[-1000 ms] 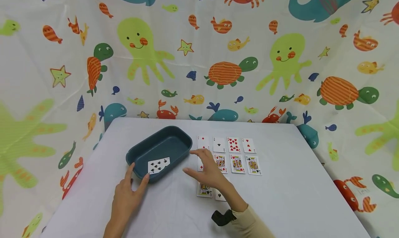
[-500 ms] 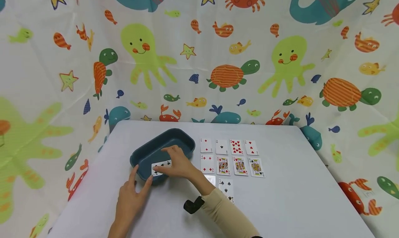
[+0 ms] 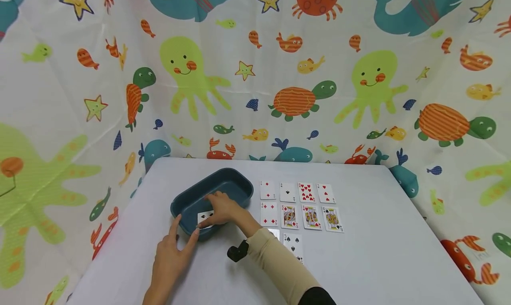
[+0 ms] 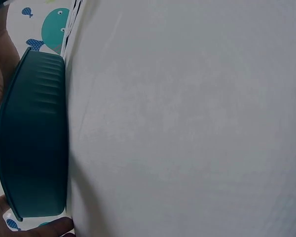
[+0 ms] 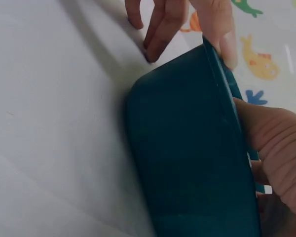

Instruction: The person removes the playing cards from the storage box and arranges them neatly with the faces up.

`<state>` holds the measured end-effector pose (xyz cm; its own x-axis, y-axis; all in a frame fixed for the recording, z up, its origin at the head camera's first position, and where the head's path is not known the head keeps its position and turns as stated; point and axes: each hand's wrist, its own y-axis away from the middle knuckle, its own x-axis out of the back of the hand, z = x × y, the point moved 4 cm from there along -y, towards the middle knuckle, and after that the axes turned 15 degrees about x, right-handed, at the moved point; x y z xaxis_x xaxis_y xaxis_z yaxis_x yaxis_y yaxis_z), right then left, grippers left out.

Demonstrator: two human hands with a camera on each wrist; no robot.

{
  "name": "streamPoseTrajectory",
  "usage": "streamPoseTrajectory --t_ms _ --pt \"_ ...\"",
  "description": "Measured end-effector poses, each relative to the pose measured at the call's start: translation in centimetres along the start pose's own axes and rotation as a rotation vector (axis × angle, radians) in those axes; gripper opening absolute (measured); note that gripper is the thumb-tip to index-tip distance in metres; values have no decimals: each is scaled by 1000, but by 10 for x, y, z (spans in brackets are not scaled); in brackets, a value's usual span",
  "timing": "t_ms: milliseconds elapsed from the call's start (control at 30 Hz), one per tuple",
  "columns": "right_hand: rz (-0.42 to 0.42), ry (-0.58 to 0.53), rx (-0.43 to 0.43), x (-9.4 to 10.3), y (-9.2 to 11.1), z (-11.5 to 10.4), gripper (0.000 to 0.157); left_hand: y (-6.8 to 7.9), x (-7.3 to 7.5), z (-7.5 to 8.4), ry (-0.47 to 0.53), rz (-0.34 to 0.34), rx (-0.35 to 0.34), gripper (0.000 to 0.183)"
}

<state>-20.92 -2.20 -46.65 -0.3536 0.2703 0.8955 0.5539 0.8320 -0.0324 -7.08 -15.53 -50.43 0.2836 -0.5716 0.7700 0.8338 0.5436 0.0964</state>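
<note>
A dark teal oblong tray (image 3: 241, 176) stands on the white table. Inside its near end lies a spade playing card (image 3: 202, 215), partly covered by my right hand (image 3: 226, 209). That hand reaches over the tray's near side, thumb close over the card and index finger further back, the two spread apart. At the tray's near-left corner my left hand (image 3: 169, 257) holds the rim with thumb and index finger. The right wrist view shows the left hand (image 5: 175, 22) with its thumb on the rim, while the tray wall (image 5: 187, 138) hides most of the right fingers.
Right of the tray, playing cards lie face up in rows: a ten of hearts (image 3: 307, 192), a king (image 3: 332, 219) and several more. A five of spades (image 3: 293, 246) lies nearest, partly under the right sleeve (image 3: 277, 263). A sea-animal curtain (image 3: 255, 74) hangs behind the table.
My right hand has moved left from beside the card rows into the tray, over the spade card. The left hand stays at the tray's corner. The view has shifted slightly.
</note>
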Motion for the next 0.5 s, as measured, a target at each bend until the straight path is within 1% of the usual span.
streamPoseTrajectory --t_ms 133,300,500 --pt "-47 29 -24 -2 -7 2 83 1 0 0 7 5 1 87" --pt "-65 56 -63 -3 -13 0 80 0 1 0 17 13 -6 87" --pt "-84 142 -113 -11 -20 -5 74 1 -1 -2 15 12 -2 86"
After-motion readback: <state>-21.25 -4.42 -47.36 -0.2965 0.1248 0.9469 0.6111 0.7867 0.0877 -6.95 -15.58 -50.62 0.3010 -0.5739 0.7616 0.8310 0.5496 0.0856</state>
